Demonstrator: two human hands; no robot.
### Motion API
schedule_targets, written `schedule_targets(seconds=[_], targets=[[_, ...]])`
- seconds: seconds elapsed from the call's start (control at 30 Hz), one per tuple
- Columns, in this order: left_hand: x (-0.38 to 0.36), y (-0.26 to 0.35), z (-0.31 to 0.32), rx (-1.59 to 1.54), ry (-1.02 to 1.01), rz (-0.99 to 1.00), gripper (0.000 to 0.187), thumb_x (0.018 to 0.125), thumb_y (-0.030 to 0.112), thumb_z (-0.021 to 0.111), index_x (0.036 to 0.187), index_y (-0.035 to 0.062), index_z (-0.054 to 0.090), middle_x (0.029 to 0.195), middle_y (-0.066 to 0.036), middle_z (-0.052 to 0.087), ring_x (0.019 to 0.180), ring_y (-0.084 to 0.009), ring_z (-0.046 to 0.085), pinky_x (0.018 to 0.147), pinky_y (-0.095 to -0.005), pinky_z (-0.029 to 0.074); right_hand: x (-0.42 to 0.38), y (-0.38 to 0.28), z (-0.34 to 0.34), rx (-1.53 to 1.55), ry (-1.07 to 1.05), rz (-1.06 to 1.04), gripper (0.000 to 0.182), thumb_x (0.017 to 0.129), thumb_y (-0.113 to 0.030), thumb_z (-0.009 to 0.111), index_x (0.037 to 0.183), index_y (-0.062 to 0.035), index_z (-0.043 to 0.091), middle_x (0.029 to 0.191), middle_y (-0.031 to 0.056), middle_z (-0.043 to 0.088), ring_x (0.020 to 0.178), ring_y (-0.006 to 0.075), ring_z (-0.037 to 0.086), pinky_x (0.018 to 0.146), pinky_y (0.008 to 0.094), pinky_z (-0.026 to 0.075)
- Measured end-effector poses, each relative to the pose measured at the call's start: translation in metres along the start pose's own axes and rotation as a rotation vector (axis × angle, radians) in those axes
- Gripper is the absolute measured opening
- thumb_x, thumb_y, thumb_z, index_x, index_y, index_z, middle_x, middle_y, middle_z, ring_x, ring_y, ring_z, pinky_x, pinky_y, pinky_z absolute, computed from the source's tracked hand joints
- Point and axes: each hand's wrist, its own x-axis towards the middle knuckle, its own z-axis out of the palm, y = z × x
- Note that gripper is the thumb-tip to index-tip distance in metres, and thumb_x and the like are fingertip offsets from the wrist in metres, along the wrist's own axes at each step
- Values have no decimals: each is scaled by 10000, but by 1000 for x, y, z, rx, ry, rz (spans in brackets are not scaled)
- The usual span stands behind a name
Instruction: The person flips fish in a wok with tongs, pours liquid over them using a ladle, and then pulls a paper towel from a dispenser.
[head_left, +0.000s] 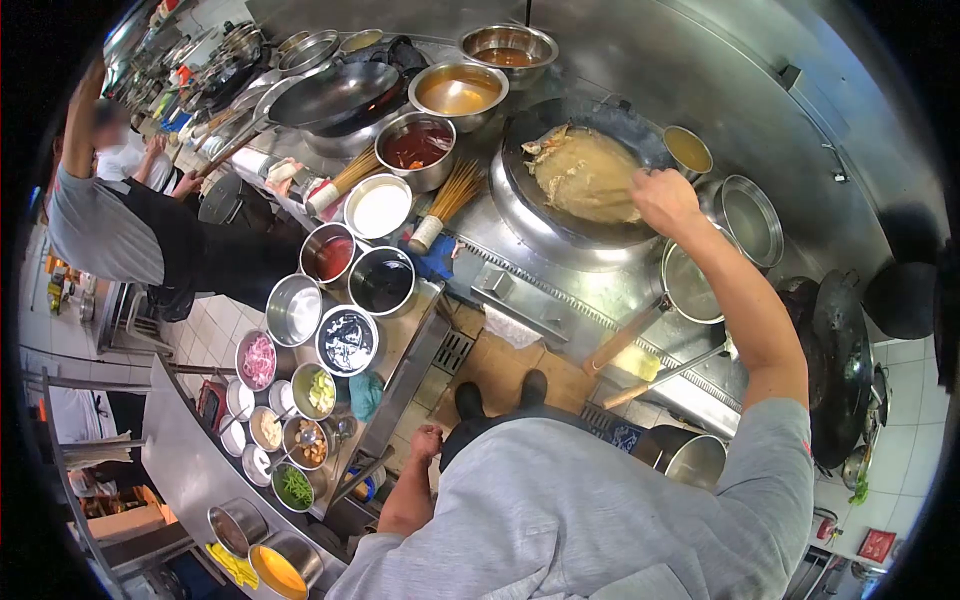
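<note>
My right hand [665,203] is over the right side of a large wok [520,195], its fingers pressed together. Anything between them is too small or too hidden to tell. Cloudy, pale brown broth [590,185] fills the wok's middle. What looks like part of a fish [548,142] shows at its upper left edge. Just beyond the hand sits a small bowl of yellowish liquid [688,148]. My left hand [427,442] hangs low beside my body, curled into a fist with nothing visible in it, near the side counter [400,375].
A wire strainer [692,280] and a wooden-handled ladle [665,375] lie right of the stove. Left are bamboo brushes [455,195], sauce pots [382,280], bowls of chopped ingredients [318,392] and another wok [335,97]. A co-worker [115,230] stands at far left.
</note>
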Motion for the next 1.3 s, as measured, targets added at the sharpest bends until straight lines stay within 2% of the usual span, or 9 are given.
schedule_targets(seconds=[0.1,0.17,0.27,0.37,0.5,0.6,1.0,1.13,1.3], targets=[[-2,-20,-9,139,-105,99,165,832,129,505,695,45,539,589,-40,545,499,-171,537,460,-319,428,-11,2,-3,6,86,-55,132,760,-120,556,857,-70,631,854,77,602,776,243,626,652,379,499],[-8,-26,-9,-232,-135,-152,211,819,109,487,614,64,501,561,-37,527,470,-171,512,440,-318,405,-26,3,-21,14,104,-86,150,762,-120,554,888,-71,618,849,69,593,775,231,619,653,364,491],[-15,-28,-14,-241,-106,-88,236,796,88,484,560,84,471,529,-37,506,431,-174,478,421,-311,378,-53,5,-51,-3,108,-118,139,755,-116,557,860,-62,632,801,53,584,759,217,612,655,353,482],[-19,-15,-17,129,-129,86,212,783,79,484,572,93,475,522,-30,489,432,-166,486,416,-310,382,-76,12,-60,-13,141,-144,155,754,-119,562,876,-59,637,783,41,572,759,207,605,663,343,478],[24,-54,-14,765,161,1048,187,785,116,499,602,79,512,530,-35,498,459,-164,529,437,-312,424,-94,22,-62,-11,104,-100,183,763,-120,562,923,-68,633,800,33,568,769,199,604,671,336,476],[-1,21,-17,114,-146,1,200,812,168,512,647,69,565,579,-50,543,510,-172,573,479,-311,464,-96,21,-60,6,102,-65,161,769,-115,561,909,-72,627,807,37,574,779,199,607,674,339,478],[14,11,-7,-255,-67,-108,200,854,196,530,934,18,577,680,-63,584,540,-161,577,460,-313,460,-54,7,-75,241,4,119,160,805,-174,608,932,-82,642,888,54,623,817,258,646,666,392,512],[12,-35,-13,173,-54,264,128,831,146,531,831,38,599,612,-39,544,500,-154,533,440,-315,435,-48,38,-66,168,84,163,176,824,-193,605,960,-102,669,874,61,617,798,262,647,664,399,512],[-42,5,-14,-17,5,-31,159,813,120,518,675,67,578,548,-14,499,468,-147,486,427,-306,404,-29,64,-20,-8,-24,107,159,777,-128,607,918,-99,675,886,60,617,818,260,645,701,396,506]])
